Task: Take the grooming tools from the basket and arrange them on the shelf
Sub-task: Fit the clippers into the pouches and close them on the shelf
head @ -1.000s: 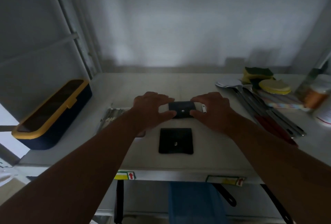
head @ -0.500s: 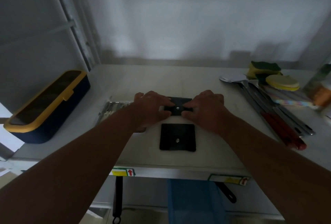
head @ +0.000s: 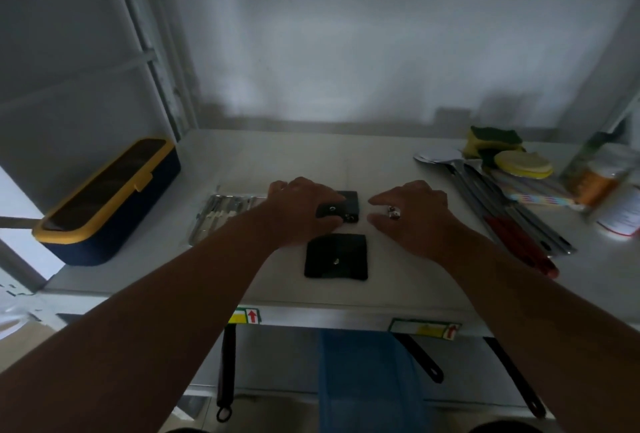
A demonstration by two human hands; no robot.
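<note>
On the white shelf [head: 408, 280] lie two black snap pouches. The far pouch [head: 349, 206] sits under my left hand [head: 301, 206], whose fingers and thumb pinch its left side, its flap folded and snaps showing. Flat and closed, the near pouch [head: 336, 256] rests just in front of it. My right hand [head: 412, 213] is palm down on the shelf right of the far pouch, not touching it, fingers slightly spread. A small shiny metal piece [head: 393, 214] shows at its fingers; ring or tool, I cannot tell. A flat clear case of grooming tools [head: 221, 216] lies left, partly behind my left forearm.
A navy box with a yellow-rimmed lid [head: 110, 200] stands at the shelf's left end. At the right lie long utensils with red handles [head: 516, 228], sponges [head: 491, 143], yellow pads [head: 523, 164] and bottles [head: 606, 183]. A blue container [head: 367, 373] sits below the shelf.
My right hand has let go of the far pouch and moved right, away from it. My left hand stays on the pouch, which now shows its folded flap and snaps.
</note>
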